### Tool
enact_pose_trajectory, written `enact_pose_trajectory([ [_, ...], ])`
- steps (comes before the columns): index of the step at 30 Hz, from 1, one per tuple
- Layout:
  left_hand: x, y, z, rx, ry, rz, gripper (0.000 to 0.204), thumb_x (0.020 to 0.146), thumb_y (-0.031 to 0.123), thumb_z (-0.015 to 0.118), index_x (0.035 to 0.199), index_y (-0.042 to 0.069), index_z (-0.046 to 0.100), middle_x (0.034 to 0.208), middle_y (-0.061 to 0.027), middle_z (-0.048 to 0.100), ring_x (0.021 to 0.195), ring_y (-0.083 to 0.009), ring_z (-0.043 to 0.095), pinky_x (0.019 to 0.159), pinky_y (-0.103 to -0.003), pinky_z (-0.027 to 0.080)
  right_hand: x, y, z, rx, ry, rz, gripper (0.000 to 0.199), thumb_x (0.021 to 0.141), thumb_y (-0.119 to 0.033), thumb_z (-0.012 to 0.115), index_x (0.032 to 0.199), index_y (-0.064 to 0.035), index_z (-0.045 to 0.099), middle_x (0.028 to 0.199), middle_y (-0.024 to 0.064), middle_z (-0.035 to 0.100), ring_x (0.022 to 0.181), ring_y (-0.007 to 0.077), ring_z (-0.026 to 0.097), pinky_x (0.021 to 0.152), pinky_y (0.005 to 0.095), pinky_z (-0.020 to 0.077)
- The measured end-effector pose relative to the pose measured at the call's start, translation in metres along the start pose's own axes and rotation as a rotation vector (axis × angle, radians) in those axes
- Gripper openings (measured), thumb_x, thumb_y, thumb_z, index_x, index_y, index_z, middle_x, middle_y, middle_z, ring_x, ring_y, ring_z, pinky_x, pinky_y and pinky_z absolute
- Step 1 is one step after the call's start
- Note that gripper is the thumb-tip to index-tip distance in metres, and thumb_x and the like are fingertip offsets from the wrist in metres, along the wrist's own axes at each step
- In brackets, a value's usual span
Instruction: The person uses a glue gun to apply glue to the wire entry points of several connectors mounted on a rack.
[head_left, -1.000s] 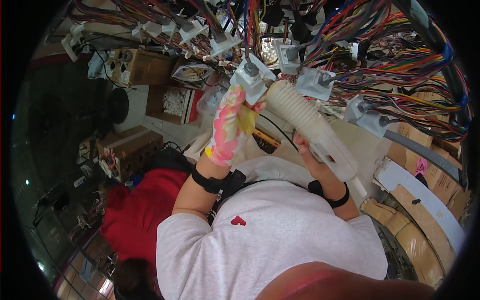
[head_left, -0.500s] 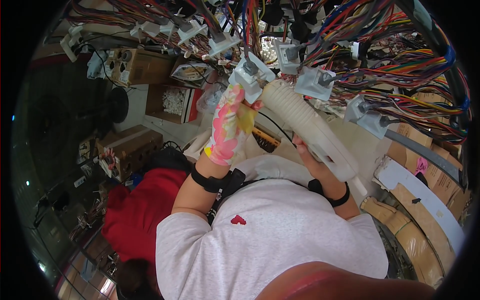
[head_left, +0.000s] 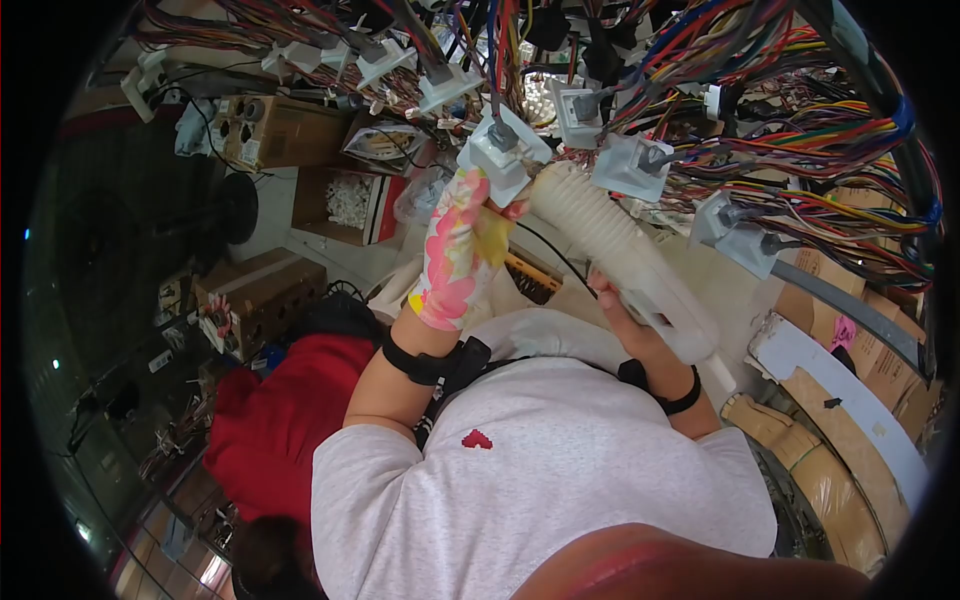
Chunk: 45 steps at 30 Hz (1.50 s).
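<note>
My left hand [head_left: 470, 215], in a floral pink, white and yellow cover, is closed on a white plastic connector housing [head_left: 503, 150]. Wires run up from this housing into the bundles above. My bare right hand [head_left: 622, 308] grips a large off-white glue gun [head_left: 610, 235] with a ribbed front; most of the handle and some fingers are hidden behind it. The gun's tip sits at the housing's right edge; whether they touch I cannot tell. A pale stick [head_left: 722, 372] protrudes from its rear. More wired white housings [head_left: 632, 167] hang to the right.
Thick multicoloured wire bundles [head_left: 800, 150] hang across the top and right. Cardboard boxes [head_left: 290, 135] stand at the left, one open box [head_left: 345, 205] holding small white parts. Beside me at the left is a person in red [head_left: 290, 425]. Curved boards [head_left: 830, 400] lie at the right.
The glue gun has tilted and shifted very slightly to the right, with my right hand moving along. My left hand and the housing have stayed in place.
</note>
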<state>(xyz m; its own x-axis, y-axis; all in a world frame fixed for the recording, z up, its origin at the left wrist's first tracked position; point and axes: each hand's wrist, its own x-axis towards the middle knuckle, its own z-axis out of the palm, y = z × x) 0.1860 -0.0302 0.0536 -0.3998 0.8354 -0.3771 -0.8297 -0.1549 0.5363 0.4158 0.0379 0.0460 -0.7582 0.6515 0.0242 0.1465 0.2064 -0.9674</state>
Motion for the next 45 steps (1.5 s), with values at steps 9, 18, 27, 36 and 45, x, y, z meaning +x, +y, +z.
enact_pose_trajectory([
  [9,-0.002,0.002,0.009,-0.01,0.029,0.008,0.034,0.094,0.029,0.055,0.12,0.007,0.055,0.113,-0.0069,0.061,0.099,-0.0207,0.059,0.083,-0.034,0.046,0.005,-0.007,0.0,0.155,0.039,0.088,0.008,0.088,-0.004,0.057,0.096,-0.0013,0.056,0.089,0.0066,0.054,0.086,0.0176,0.052,0.079,0.0325,0.0438],
  [18,-0.001,0.003,0.012,0.02,-0.002,0.027,0.038,0.093,0.031,0.057,0.121,0.006,0.053,0.114,-0.0063,0.061,0.1,-0.0202,0.058,0.084,-0.034,0.044,0.006,-0.005,-0.004,0.104,0.036,0.054,0.007,0.088,-0.001,0.056,0.095,-0.0013,0.056,0.089,0.0066,0.055,0.085,0.0175,0.053,0.08,0.0327,0.0437],
  [27,0.003,0.005,0.01,0.04,-0.096,0.027,0.035,0.091,0.032,0.059,0.118,0.009,0.055,0.109,-0.003,0.061,0.094,-0.0155,0.056,0.08,-0.033,0.043,0.007,-0.001,-0.004,0.001,0.087,-0.105,0.027,0.076,-0.004,0.069,0.102,-0.0007,0.061,0.088,0.012,0.064,0.073,0.0229,0.063,0.064,0.0311,0.0501],
  [36,0.007,-0.001,0.0,0.04,0.018,0.037,0.029,0.091,0.031,0.059,0.112,0.012,0.057,0.108,0.0005,0.061,0.097,-0.0122,0.054,0.081,-0.034,0.042,0.003,-0.016,-0.004,0.023,0.011,0.058,0.015,0.087,-0.001,0.057,0.103,-0.0002,0.058,0.094,0.0084,0.06,0.091,0.0189,0.057,0.084,0.0324,0.0457],
  [45,0.008,0.001,0.01,-0.001,-0.128,0.074,0.035,0.092,0.033,0.056,0.116,0.007,0.055,0.116,-0.0031,0.058,0.103,-0.014,0.052,0.085,-0.031,0.039,0.007,-0.01,-0.004,-0.232,0.043,-0.139,0.025,0.076,-0.013,0.068,0.099,-0.0043,0.061,0.083,0.0143,0.058,0.068,0.0313,0.059,0.057,0.0358,0.0486],
])
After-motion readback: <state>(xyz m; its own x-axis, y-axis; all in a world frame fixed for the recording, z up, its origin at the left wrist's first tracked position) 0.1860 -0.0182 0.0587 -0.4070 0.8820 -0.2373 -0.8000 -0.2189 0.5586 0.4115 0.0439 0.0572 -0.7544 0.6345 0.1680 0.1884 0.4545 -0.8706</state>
